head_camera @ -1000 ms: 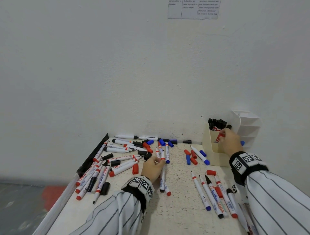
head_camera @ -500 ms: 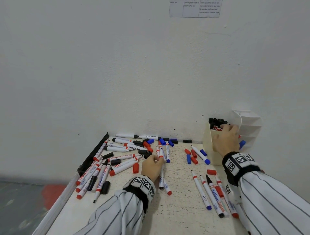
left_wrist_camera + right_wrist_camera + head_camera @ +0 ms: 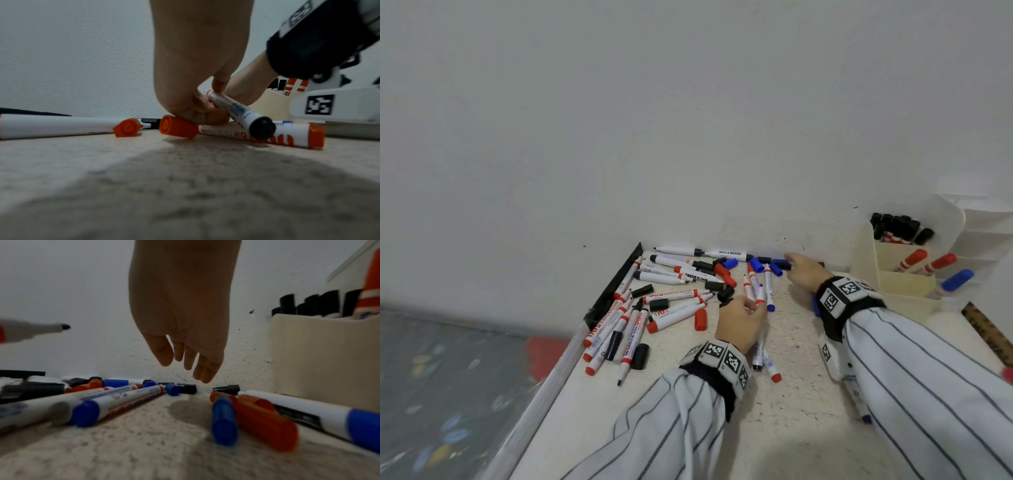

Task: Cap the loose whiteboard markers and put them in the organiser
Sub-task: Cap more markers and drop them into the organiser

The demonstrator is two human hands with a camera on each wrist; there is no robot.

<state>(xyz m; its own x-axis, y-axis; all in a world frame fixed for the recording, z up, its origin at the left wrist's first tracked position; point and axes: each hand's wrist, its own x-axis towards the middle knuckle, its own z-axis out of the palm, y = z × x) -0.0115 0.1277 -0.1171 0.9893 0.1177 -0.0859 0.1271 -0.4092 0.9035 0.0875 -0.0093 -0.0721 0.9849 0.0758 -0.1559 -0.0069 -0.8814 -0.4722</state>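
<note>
The right hand (image 3: 180,308) hovers with fingers (image 3: 207,369) loosely spread and empty, just above the loose black cap (image 3: 186,388) lying by the wall – the nearer hand to it. The left hand (image 3: 197,68) pinches an uncapped black marker (image 3: 236,112), its long axis slanting up off the bench (image 3: 185,186) – tip pointing away towards the wall, the way the cap lies.

A plain white wall (image 3: 688,120) rises behind a speckled cream table (image 3: 784,428). Left of it lies a grey, paint-spattered floor (image 3: 448,394).

Right hand (image 3: 180,308) empty, fingers (image 3: 164,353) extended above black caps (image 3: 187,388) by wall.
</note>
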